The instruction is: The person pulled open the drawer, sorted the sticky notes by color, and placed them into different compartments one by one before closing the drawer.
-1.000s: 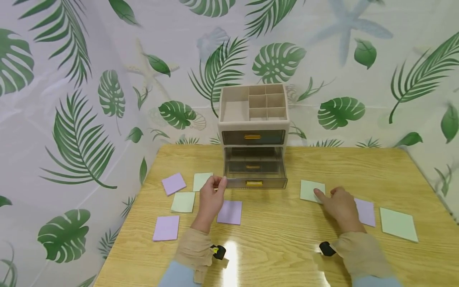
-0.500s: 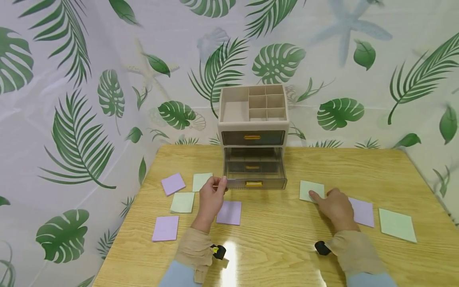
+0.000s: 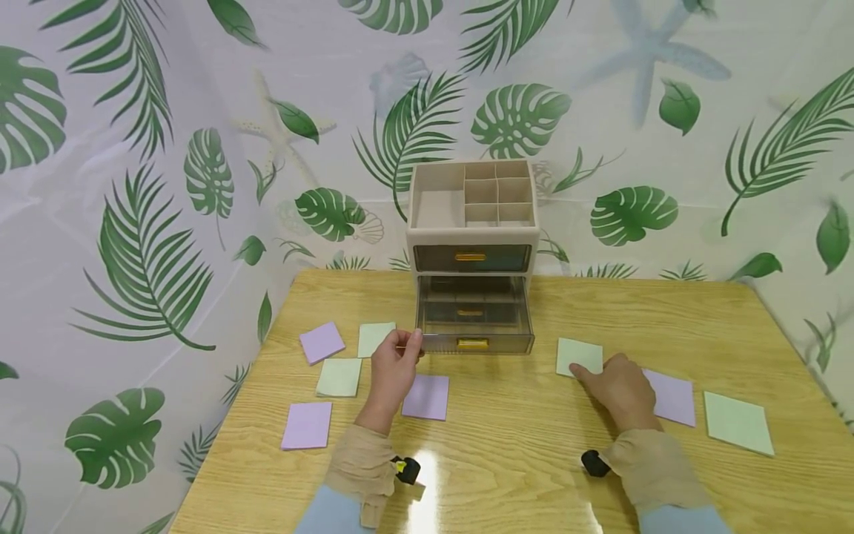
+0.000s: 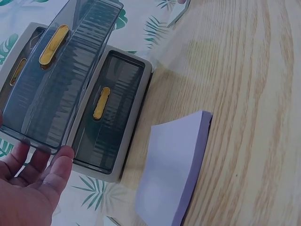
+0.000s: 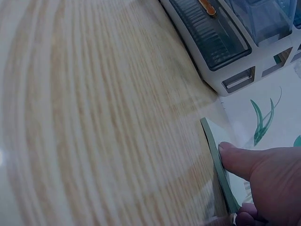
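A small beige organizer (image 3: 470,236) stands at the back of the table, its clear grey middle drawer (image 3: 497,344) pulled out. My left hand (image 3: 392,374) pinches that drawer at its front left corner. In the left wrist view, fingertips (image 4: 65,153) touch the drawer's edge. To the right of the organizer lies a pale green sticky note pad (image 3: 575,351). My right hand (image 3: 622,389) grips this pad, thumb on its top face and fingers at its near edge, as the right wrist view shows. Part of the pad is hidden by the hand.
Just right of the right hand lies a purple pad (image 3: 672,399), and beyond it a larger green pad (image 3: 737,421). A purple pad (image 3: 425,397) is beside the left wrist. Several more purple and green pads lie at the left. A leaf-print sheet (image 3: 267,148) hangs behind the table.
My right hand has shifted slightly left, with its thumb further across the green pad. The left hand and the drawer have stayed in place.
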Demonstrator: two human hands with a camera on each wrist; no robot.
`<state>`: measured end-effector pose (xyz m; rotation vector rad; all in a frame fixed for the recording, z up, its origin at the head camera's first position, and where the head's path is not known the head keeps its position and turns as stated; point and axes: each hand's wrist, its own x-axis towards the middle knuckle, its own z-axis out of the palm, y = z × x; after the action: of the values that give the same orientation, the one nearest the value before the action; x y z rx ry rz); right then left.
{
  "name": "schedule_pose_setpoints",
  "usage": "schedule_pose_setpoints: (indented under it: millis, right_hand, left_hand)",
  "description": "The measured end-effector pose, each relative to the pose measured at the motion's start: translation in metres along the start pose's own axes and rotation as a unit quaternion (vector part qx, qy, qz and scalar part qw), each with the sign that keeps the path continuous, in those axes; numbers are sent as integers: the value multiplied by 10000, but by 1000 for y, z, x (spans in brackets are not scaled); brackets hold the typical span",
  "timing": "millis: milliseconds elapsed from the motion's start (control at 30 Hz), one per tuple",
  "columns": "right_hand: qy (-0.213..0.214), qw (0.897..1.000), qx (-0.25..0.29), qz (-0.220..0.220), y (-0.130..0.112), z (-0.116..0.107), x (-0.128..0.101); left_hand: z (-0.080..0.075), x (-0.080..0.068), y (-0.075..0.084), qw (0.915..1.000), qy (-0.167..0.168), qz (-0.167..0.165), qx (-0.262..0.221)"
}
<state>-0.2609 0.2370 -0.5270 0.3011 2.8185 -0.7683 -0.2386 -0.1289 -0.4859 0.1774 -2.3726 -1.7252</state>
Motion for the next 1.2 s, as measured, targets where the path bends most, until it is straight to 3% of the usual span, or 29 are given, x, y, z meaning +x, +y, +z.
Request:
schedule_pose_setpoints:
  millis: [700, 933, 1200]
  right_hand:
    - [-149, 9999, -22, 12, 1, -5, 3]
    - [-225, 9994, 262, 81, 2, -9, 0]
    - [71, 9982, 593, -13, 0, -11, -3]
  left_hand:
    - [-2, 0, 0, 10000, 22, 54, 12]
    - [-2, 0, 0, 10000, -22, 6, 10]
    - [-1, 1, -2, 10000, -11, 67, 6]
